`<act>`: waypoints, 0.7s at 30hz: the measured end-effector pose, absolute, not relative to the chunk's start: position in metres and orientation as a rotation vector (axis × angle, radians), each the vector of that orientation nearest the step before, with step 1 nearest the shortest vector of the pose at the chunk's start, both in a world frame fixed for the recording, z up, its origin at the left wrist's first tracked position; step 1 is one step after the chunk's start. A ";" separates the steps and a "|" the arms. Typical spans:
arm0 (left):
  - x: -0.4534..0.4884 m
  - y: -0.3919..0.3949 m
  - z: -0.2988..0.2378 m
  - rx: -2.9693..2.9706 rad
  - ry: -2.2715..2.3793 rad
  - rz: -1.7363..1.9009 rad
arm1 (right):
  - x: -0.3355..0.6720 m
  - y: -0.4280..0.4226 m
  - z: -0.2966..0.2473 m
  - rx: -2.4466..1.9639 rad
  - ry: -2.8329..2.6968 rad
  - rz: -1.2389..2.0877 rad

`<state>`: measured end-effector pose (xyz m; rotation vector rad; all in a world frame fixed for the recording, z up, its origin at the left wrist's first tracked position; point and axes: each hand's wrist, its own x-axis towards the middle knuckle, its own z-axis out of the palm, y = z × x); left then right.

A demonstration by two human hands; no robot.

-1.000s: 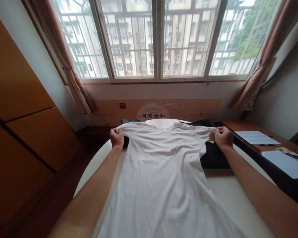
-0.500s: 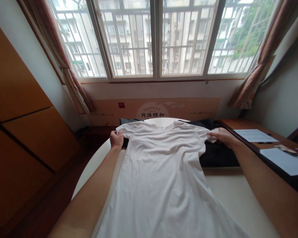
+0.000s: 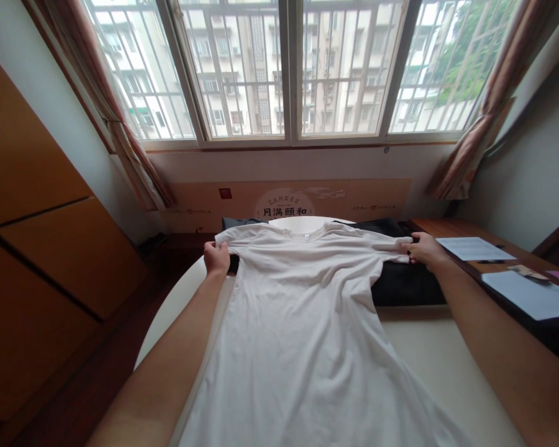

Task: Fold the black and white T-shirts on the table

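- A white T-shirt (image 3: 302, 310) lies on a round white table (image 3: 428, 360), with its hem nearest at six o'clock and its collar far off at twelve. The body looks spread flat, some wrinkles remain, and no fold is visible yet.
- At ten o'clock, the left hand (image 3: 217, 257) is curled closed, pinching the sleeve edge on that side.
- At two o'clock, the right hand (image 3: 423, 250) lies on the other sleeve's end with its fingers stretched out. I cannot tell whether it is pinching or only pressing.
- A dark garment (image 3: 405, 285) lies beneath the shoulders.
- At three o'clock, papers (image 3: 475, 248) rest on a wooden desk (image 3: 435, 226).
- At twelve o'clock, a printed cardboard panel (image 3: 284, 202) stands below a barred window (image 3: 289, 68).
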<state>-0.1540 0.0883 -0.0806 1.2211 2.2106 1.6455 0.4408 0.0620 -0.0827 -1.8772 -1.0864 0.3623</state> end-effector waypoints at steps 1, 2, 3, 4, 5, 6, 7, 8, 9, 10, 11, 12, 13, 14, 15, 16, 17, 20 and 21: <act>-0.152 0.088 -0.080 1.226 2.211 1.650 | 0.443 0.064 -0.079 -1.931 -1.119 0.297; -0.150 0.086 -0.080 1.232 2.215 1.663 | 0.443 0.067 -0.073 -1.973 -1.170 0.204; -0.146 0.084 -0.079 1.242 2.234 1.684 | 0.442 0.069 -0.067 -1.989 -1.240 0.096; -0.143 0.082 -0.077 1.257 2.278 1.709 | 0.438 0.070 -0.060 -1.967 -1.326 -0.007; -0.138 0.079 -0.075 1.283 2.344 1.731 | 0.431 0.071 -0.054 -1.911 -1.426 -0.079; -0.132 0.075 -0.071 1.331 2.423 1.738 | 0.422 0.071 -0.050 -1.830 -1.538 -0.105; -0.124 0.070 -0.068 1.419 2.494 1.718 | 0.409 0.071 -0.048 -1.744 -1.662 -0.096; -0.115 0.066 -0.064 1.551 2.533 1.667 | 0.394 0.070 -0.048 -1.664 -1.786 -0.071; -0.105 0.062 -0.061 1.720 2.520 1.586 | 0.378 0.068 -0.051 -1.602 -1.909 -0.037; -0.093 0.058 -0.059 1.917 2.449 1.476 | 0.361 0.067 -0.056 -1.580 -2.016 -0.001; -0.080 0.054 -0.058 2.114 2.337 1.338 | 0.345 0.065 -0.062 -1.597 -2.103 0.031; -0.067 0.050 -0.059 2.284 2.208 1.178 | 0.330 0.063 -0.069 -1.642 -2.185 0.072; -0.055 0.047 -0.061 2.419 2.076 0.996 | 0.318 0.061 -0.076 -1.710 -2.235 0.106; -0.044 0.044 -0.065 2.514 1.954 0.803 | 0.309 0.060 -0.082 -1.782 -2.266 0.133; -0.035 0.040 -0.070 2.568 1.856 0.614 | 0.303 0.059 -0.088 -1.855 -2.285 0.156; -0.029 0.037 -0.074 2.588 1.787 0.444 | 0.301 0.059 -0.091 -1.925 -2.285 0.167; -0.025 0.034 -0.079 2.585 1.749 0.310 | 0.301 0.058 -0.094 -1.989 -2.274 0.170; -0.026 0.026 -0.084 2.551 1.754 0.128 | 0.310 0.061 -0.094 -2.125 -2.227 0.157; -0.028 0.025 -0.083 2.548 1.764 0.105 | 0.312 0.063 -0.093 -2.154 -2.207 0.152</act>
